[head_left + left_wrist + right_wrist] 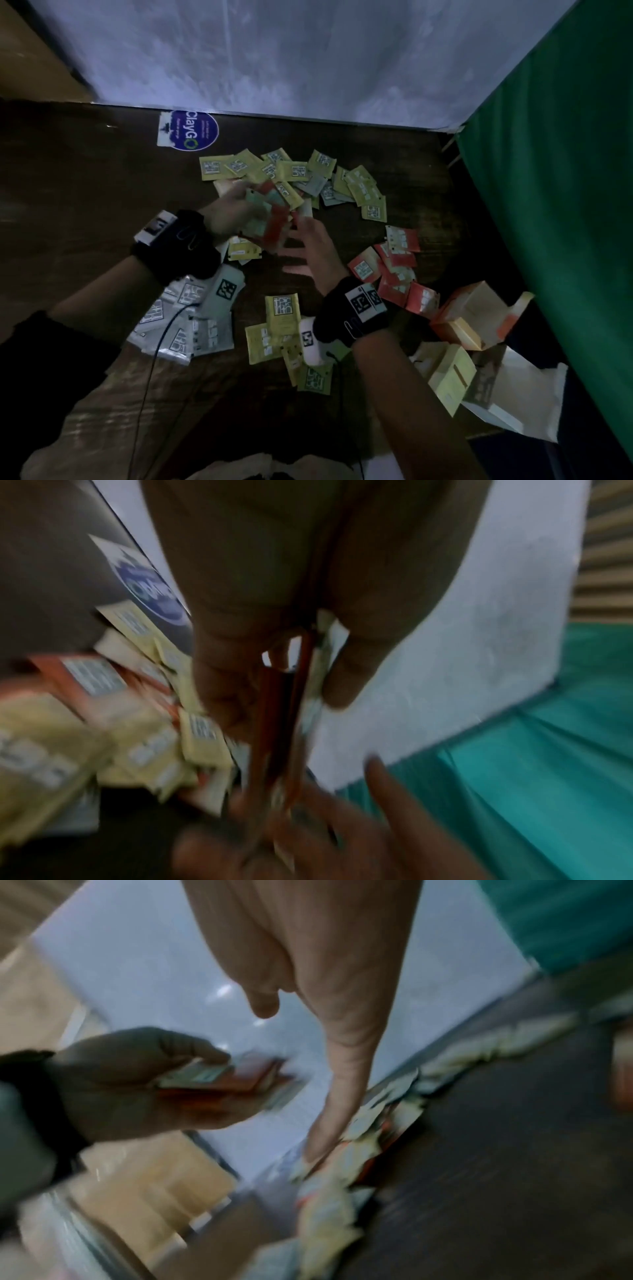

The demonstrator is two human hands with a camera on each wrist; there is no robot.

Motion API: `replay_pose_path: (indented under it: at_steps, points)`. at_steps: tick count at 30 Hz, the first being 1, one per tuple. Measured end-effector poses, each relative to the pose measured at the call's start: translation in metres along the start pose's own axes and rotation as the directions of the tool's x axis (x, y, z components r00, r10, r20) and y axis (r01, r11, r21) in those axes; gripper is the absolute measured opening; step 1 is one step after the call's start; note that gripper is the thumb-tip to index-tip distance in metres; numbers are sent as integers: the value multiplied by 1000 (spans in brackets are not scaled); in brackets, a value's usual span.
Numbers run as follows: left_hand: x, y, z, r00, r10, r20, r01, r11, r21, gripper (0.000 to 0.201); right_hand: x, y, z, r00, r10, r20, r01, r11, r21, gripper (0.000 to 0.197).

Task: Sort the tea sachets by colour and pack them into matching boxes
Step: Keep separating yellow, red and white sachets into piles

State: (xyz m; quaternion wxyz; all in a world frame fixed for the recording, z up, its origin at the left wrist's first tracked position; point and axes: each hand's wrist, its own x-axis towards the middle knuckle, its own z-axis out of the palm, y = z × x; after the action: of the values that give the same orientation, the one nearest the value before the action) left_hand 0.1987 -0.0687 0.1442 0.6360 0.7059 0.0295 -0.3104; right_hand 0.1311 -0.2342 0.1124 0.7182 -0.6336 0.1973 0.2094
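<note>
My left hand [251, 209] pinches a fanned bundle of red and pale green sachets [274, 216] above the table's middle; they show edge-on between thumb and fingers in the left wrist view [284, 710]. My right hand [301, 240] is open just right of it, fingers straight, and its index fingertip [318, 1148] touches loose sachets on the table. Yellow sachets [274, 169] lie at the back, red ones [397, 263] at the right, silver-grey ones [191, 318] at the front left, and more yellow ones [279, 325] at the front centre.
Open boxes stand at the front right: an orange one [476, 315], a yellow one [448, 377] and a white-grey one [507, 394]. A green curtain [565, 171] closes the right side, a white wall [274, 61] the back. A round blue sticker [193, 131] is on the table.
</note>
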Motion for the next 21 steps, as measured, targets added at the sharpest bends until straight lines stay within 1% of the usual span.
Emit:
replay_pose_path:
  at_steps: [1, 2, 3, 4, 5, 6, 7, 9, 10, 11, 12, 13, 14, 15, 16, 17, 18, 19, 20, 21]
  points:
    - [-3, -2, 16, 1000, -4, 2, 4, 1000, -11, 39, 0, -2, 5, 1000, 19, 12, -20, 995, 103, 48]
    - [-4, -4, 30, 1000, 0, -5, 0, 1000, 14, 33, 3, -1, 8, 999, 37, -11, -35, 984, 174, 46]
    - [-3, -9, 40, 999, 33, -18, -31, 996, 85, 26, 4, 0, 9, 997, 56, -51, -44, 975, 219, 43]
    - [0, -13, 48, 995, 95, -8, -91, 975, 204, 22, 4, 1, 6, 992, 67, -102, -42, 971, 234, 39]
    - [2, -17, 52, 987, 161, 6, -153, 923, 352, 21, 3, 4, 0, 988, 74, -138, -40, 971, 237, 36]
    - [4, -20, 52, 976, 217, 28, -203, 853, 481, 22, 2, 6, -8, 984, 75, -163, -38, 975, 220, 34]
    - [6, -23, 52, 968, 242, 60, -234, 799, 554, 25, 0, 9, -18, 980, 72, -184, -36, 981, 191, 31]
    - [9, -30, 54, 969, 204, 139, -246, 762, 599, 32, -1, 13, -42, 963, 43, -267, -21, 996, 87, 25]
    - [10, -35, 54, 971, 179, 157, -238, 747, 621, 36, 0, 16, -56, 935, 26, -353, -19, 1000, 23, 21]
    - [12, -41, 53, 975, 153, 163, -223, 723, 653, 36, 2, 17, -70, 891, 7, -454, -31, 999, -45, 19]
    - [14, -47, 50, 976, 147, 159, -216, 690, 691, 34, 4, 20, -86, 831, -17, -555, -55, 992, -113, 22]
    - [18, -53, 45, 979, 148, 141, -204, 659, 724, 32, 6, 22, -102, 759, -45, -650, -81, 983, -163, 28]
    - [23, -58, 39, 983, 151, 106, -179, 633, 753, 30, 7, 25, -117, 679, -88, -729, -107, 970, -217, 32]
    - [29, -61, 33, 987, 150, 52, -135, 617, 776, 29, 9, 29, -131, 615, -129, -778, -147, 950, -274, 34]
    - [35, -63, 25, 989, 149, -23, -74, 613, 786, 30, 11, 33, -142, 578, -158, -800, -204, 922, -329, 34]
    - [42, -64, 17, 984, 142, -109, -4, 626, 780, 33, 15, 40, -148, 567, -179, -804, -259, 888, -380, 34]
    - [50, -64, 8, 972, 137, -193, 61, 643, 763, 36, 18, 45, -153, 574, -195, -795, -309, 848, -431, 35]
    - [58, -63, -1, 952, 132, -275, 126, 650, 749, 42, 22, 52, -155, 602, -201, -773, -365, 791, -490, 38]
    - [67, -64, -8, 931, 114, -348, 196, 647, 737, 51, 24, 57, -154, 624, -178, -761, -406, 758, -511, 40]
    - [74, -64, -13, 911, 83, -403, 262, 638, 724, 63, 25, 60, -154, 616, -153, -773, -444, 743, -501, 42]
